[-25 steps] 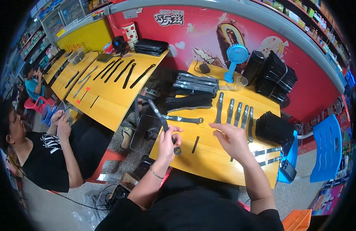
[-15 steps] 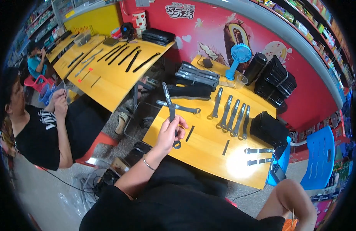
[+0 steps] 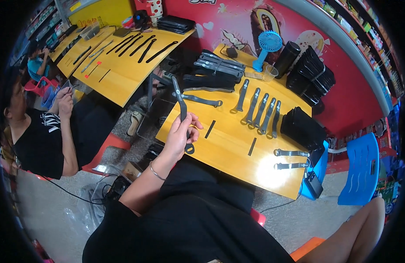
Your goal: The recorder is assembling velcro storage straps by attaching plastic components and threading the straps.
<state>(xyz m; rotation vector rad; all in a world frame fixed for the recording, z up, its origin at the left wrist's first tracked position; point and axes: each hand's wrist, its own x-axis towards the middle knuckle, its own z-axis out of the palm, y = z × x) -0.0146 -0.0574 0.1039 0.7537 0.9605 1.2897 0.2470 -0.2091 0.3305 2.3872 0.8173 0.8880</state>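
The dark grey strap (image 3: 182, 108) stood up out of my left hand (image 3: 185, 131), grasped between thumb and fingers, its far end slanting past the fingertips. My right hand had just left the tabletop and gone out of view, leaving only my bent right arm (image 3: 364, 228) low to the right; I couldn't tell what those fingers were doing. So the left fingers alone had charge of the strap.

The yellow table (image 3: 229, 140) spread away to their right, with a blue chair (image 3: 360, 175) beyond it. A black pile (image 3: 302, 127) sat at its right edge, a bundle of straps (image 3: 218, 63) lay ahead of my fingers, and a blue fan (image 3: 269, 41) stood farther off. Five loose straps (image 3: 253, 105) lined up ahead and right; another strap (image 3: 200, 100) lay just past the fingertips, the held one crossing in front of its end. Two dark strips (image 3: 210, 129) lay to the right. Below my palm, a small dark ring (image 3: 189, 148) seemed to be the held strap's other end, though my hand hid the join.
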